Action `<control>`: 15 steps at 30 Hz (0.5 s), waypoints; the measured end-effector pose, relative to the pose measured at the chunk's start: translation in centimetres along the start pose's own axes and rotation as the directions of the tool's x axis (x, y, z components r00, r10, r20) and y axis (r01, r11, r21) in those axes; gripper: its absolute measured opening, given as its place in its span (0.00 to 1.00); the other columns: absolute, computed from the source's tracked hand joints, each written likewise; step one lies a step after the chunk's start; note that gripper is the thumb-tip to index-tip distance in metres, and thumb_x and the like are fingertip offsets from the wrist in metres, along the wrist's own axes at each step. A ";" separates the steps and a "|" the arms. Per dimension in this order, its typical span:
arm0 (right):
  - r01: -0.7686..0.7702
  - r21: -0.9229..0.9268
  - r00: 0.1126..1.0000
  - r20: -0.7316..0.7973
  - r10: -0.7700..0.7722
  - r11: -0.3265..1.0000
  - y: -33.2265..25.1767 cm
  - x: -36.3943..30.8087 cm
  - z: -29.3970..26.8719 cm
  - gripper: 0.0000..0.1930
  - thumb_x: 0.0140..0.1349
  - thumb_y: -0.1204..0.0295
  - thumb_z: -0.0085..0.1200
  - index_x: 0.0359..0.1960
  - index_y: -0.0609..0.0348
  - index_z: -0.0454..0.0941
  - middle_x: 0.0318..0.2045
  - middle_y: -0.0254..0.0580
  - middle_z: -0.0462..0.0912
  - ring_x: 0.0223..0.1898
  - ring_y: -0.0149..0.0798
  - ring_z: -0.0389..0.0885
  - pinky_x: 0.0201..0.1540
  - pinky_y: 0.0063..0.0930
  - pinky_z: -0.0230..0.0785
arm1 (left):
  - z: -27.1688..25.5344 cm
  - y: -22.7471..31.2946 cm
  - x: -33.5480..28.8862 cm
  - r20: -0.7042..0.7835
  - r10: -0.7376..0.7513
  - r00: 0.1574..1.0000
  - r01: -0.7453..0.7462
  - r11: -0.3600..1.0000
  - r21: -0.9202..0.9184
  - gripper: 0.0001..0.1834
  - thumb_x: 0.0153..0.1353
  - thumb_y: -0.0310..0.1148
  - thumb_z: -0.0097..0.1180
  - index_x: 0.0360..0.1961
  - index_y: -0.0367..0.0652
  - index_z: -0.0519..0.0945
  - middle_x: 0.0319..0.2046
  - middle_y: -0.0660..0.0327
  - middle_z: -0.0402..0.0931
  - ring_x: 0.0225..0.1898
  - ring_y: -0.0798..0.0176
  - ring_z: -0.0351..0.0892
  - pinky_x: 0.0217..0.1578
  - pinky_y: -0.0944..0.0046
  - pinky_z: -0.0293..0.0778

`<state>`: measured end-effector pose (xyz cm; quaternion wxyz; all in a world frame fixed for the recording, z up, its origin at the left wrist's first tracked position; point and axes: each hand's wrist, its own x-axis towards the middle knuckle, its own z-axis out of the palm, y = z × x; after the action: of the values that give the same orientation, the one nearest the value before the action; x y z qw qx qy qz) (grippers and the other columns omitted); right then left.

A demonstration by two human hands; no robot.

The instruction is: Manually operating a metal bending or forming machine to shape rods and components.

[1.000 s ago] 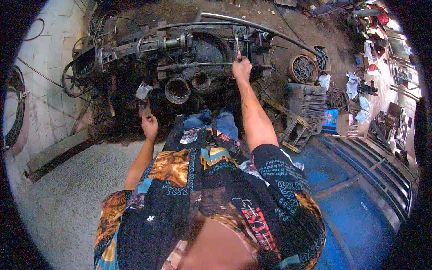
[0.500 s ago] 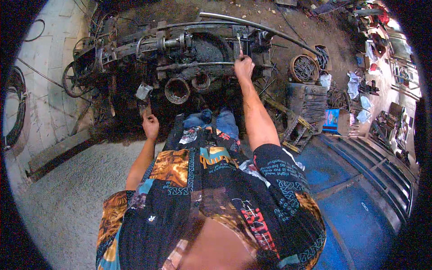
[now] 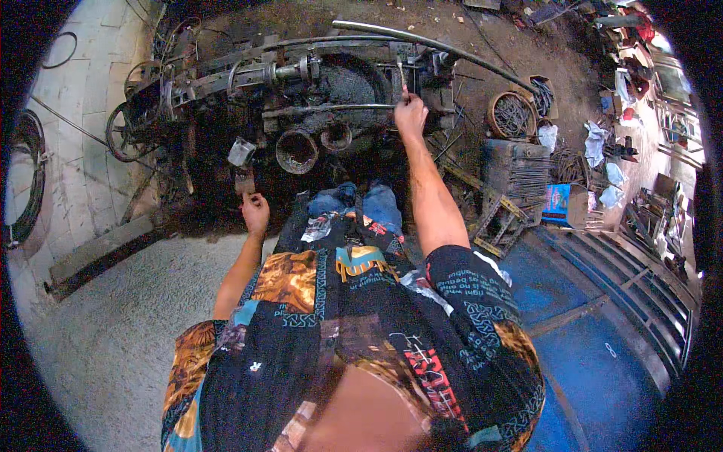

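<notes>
My right hand [image 3: 410, 117] reaches out over the lathe-like machine [image 3: 346, 75], closed round a slim tool [image 3: 404, 77] with a pale upper end. The tool points away from me over a dark block on the machine; whether its tip touches anything is unclear. Lower and to the left, my left hand [image 3: 255, 214] is closed, thumb against curled fingers; anything between them is too small to make out. Just beyond it are a brown strip [image 3: 245, 181] and a light-grey block [image 3: 241, 152]. Two round, cup-like metal openings, the larger one [image 3: 297, 151] on the left, face me between my arms.
A long metal bar [image 3: 444, 47] crosses the machine's far right side. A round basket of metal pieces [image 3: 511, 115], rods, and a blue box [image 3: 557, 197] stand to the right, above a blue metal panel [image 3: 602, 339]. Coiled black hose [image 3: 28, 181] hangs at far left.
Both hands keep nearly the same places and grips. The slim tool's upper end has swung slightly, and my right hand has shifted a little to the right.
</notes>
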<state>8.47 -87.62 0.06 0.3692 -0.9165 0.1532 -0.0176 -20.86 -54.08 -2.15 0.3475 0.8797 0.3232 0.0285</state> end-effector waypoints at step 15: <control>-0.631 0.644 0.775 0.551 0.309 0.432 3.2 -1.3 2.0 0.14 0.64 0.61 0.44 0.46 0.52 0.68 0.16 0.29 0.64 0.12 0.23 0.60 0.11 0.19 0.52 | 0.3 -0.3 0.7 -0.014 -0.044 0.999 0.044 0.999 0.017 0.27 0.54 0.30 0.54 0.55 0.34 0.64 0.26 0.54 0.77 0.24 0.63 0.77 0.28 0.64 0.73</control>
<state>6.62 -88.05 -3.52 0.7508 -0.5513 0.3134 0.1849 -20.45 -53.69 -2.72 0.3383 0.8752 0.3450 0.0242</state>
